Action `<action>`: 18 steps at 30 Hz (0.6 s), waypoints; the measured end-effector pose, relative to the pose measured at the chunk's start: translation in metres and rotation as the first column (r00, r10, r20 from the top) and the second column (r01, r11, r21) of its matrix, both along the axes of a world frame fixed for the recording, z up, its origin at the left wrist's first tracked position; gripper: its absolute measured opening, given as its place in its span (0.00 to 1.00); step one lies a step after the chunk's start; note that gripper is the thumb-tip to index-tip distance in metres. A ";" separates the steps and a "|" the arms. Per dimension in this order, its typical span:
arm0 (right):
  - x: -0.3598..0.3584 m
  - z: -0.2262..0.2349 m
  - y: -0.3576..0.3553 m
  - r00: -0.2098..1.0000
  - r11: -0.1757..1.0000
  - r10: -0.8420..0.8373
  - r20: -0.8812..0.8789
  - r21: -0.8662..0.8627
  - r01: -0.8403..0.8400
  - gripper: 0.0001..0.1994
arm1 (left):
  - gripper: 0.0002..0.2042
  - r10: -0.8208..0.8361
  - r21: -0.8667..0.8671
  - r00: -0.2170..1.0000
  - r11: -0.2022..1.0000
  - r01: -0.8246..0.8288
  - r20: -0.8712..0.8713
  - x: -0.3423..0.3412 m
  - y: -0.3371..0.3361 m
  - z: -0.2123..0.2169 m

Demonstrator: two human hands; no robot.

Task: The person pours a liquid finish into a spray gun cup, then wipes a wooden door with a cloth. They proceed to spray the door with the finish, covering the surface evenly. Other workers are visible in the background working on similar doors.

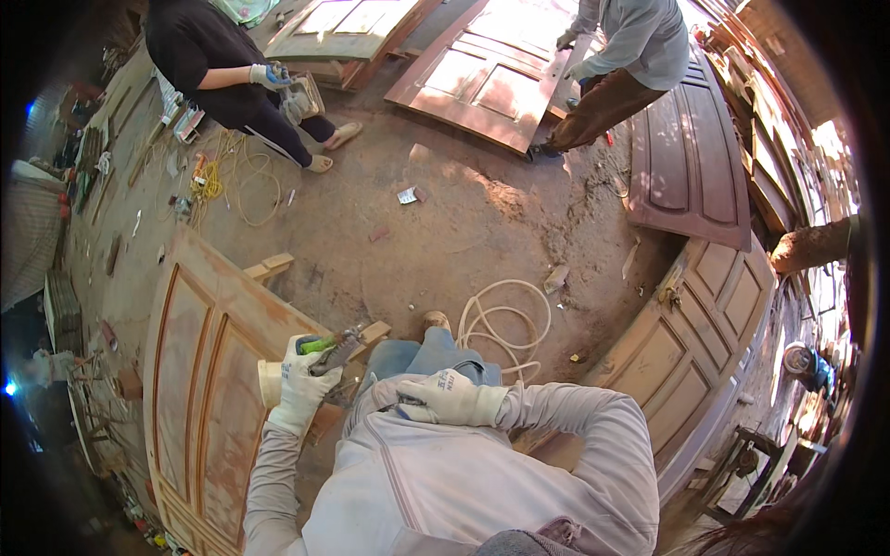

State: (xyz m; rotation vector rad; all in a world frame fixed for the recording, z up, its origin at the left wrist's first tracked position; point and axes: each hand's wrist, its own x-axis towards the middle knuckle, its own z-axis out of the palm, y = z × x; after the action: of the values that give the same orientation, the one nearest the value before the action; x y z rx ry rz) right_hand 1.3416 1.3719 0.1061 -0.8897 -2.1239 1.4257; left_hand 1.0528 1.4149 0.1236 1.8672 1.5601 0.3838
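Observation:
My left hand (300, 382), in a white glove, is closed on a dark grey tool with a bright green part (336, 352); I cannot make out its kind. A cream, cylinder-shaped piece (270, 384) sits beside that hand, and whether it belongs to the tool is unclear. In front of my waist, my gloved right hand (445, 397) has its fingers curled in, with something small and dark at the fingertips. Left of me lies a tilted wooden door panel (209, 357), the thing nearest my left hand. A pale hose (505, 320) lies coiled beyond my right hand.
More panelled doors stand or lean at the right (672, 352) and far right (691, 157). One person (213, 65) at the far left holds a tool; another person (640, 46) bends over a reddish door (482, 83). A yellow cord (209, 181) and wood blocks (269, 268) lie on the floor.

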 end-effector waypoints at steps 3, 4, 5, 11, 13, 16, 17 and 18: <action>0.001 0.000 0.016 0.974 0.961 -0.186 0.127 -0.183 0.207 0.19 | 0.18 -0.062 0.064 0.992 0.996 0.069 -0.113 0.008 0.010 0.002; 0.001 0.000 0.020 0.952 0.933 -0.235 0.199 -0.227 0.278 0.19 | 0.19 -0.090 0.044 0.990 0.994 0.095 -0.112 0.012 0.009 0.005; 0.002 -0.001 0.025 0.936 0.907 -0.293 0.197 -0.252 0.337 0.18 | 0.19 -0.114 0.011 0.986 0.993 0.116 -0.124 0.016 0.005 0.007; 0.008 -0.008 0.033 0.889 0.897 -0.424 0.171 -0.054 0.438 0.14 | 0.16 -0.251 -0.064 0.942 0.968 0.243 -0.221 0.040 -0.004 0.005; 0.012 -0.009 0.034 0.878 0.894 -0.444 0.181 0.018 0.449 0.14 | 0.16 -0.236 -0.049 0.949 0.972 0.231 -0.210 0.045 -0.004 0.003; 0.022 -0.011 0.039 0.860 0.880 -0.471 0.197 0.048 0.472 0.13 | 0.16 -0.252 -0.094 0.942 0.967 0.236 -0.223 0.052 -0.002 0.003; 0.025 -0.011 0.042 0.848 0.861 -0.508 0.150 0.066 0.505 0.13 | 0.16 -0.256 -0.117 0.940 0.965 0.235 -0.226 0.054 -0.002 0.004; 0.027 -0.011 0.045 0.841 0.853 -0.519 0.154 0.041 0.520 0.13 | 0.16 -0.276 -0.112 0.931 0.960 0.256 -0.240 0.057 -0.002 0.005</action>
State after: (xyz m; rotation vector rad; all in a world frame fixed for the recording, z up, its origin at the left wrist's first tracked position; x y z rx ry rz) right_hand 1.3687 1.4172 0.0947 -1.4888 -1.7780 1.0978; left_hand 1.1096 1.4130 0.1281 2.0947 1.4288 -0.0416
